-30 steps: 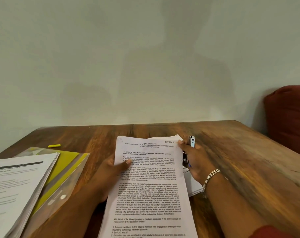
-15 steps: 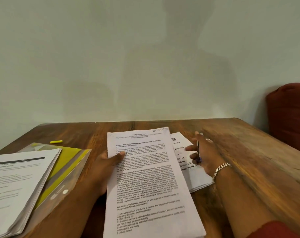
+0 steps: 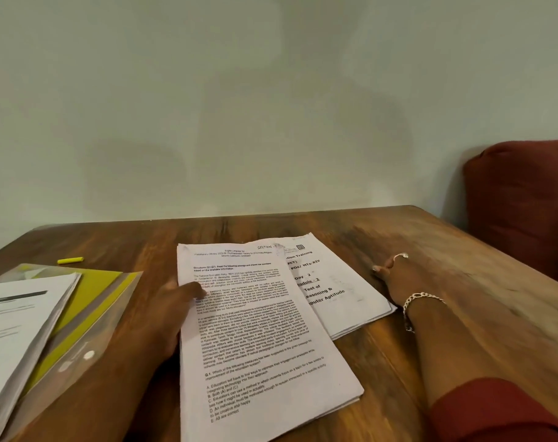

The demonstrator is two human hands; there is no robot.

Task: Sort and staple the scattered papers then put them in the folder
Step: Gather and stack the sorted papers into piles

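Note:
A printed sheaf of papers (image 3: 255, 339) lies slanted in the middle of the wooden table (image 3: 462, 282). My left hand (image 3: 172, 317) grips its left edge with the thumb on the top page. Under its upper right corner lies a second stack of papers (image 3: 341, 291) with bold headings. My right hand (image 3: 399, 275), wearing a ring and a bracelet, rests on the table at that stack's right edge. Its fingers are turned away from me and hidden, and no stapler shows. At the left lies a clear folder (image 3: 92, 317) with a yellow insert.
A thick pile of printed pages (image 3: 19, 330) lies on the folder's left part. A small yellow object (image 3: 70, 260) sits behind the folder. A dark red cushion (image 3: 523, 205) stands past the table's right edge. A plain wall rises behind the table.
The sheaf in my left hand came down and tilted flatter. My right hand slid right, off the second stack, uncovering its headings. The small tool it held is out of sight.

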